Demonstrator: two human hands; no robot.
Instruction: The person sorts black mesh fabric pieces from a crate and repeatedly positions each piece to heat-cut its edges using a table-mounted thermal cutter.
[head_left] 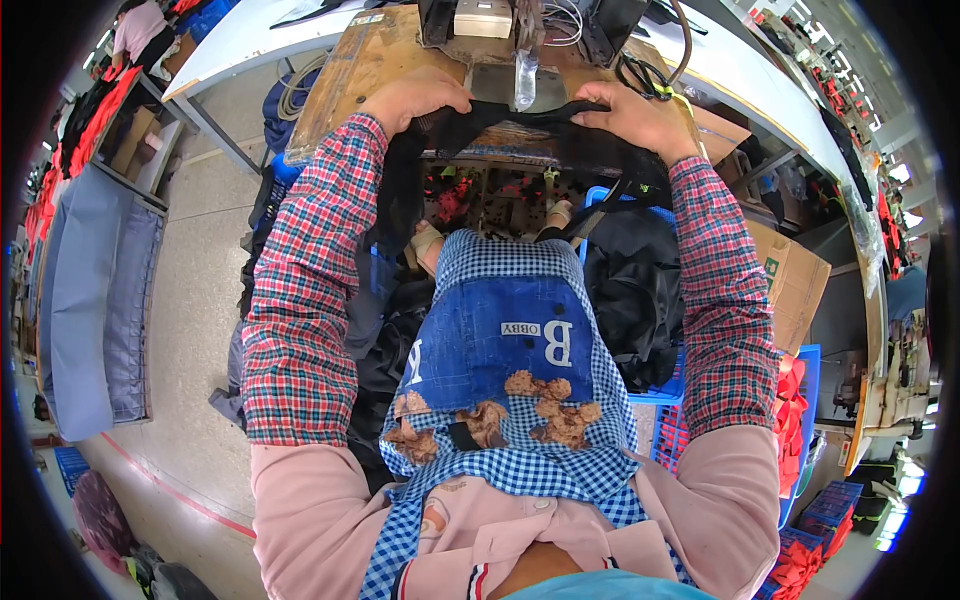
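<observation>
My fingers [459, 97] pinch the black cloth [488, 118]; it runs long from left hand [420, 97] to right hand [640, 118] by the desk [345, 80]'s near edge, neither hand nearer

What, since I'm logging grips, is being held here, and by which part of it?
Black fabric, by its far edge: the left hand pinches one spot and the right hand another, with a strip running between them.

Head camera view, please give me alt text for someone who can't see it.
A person's left hand and right hand hold black fabric between them at the edge of a worn wooden table, before a machine. Plaid sleeves and a blue checked apron appear below.
</observation>
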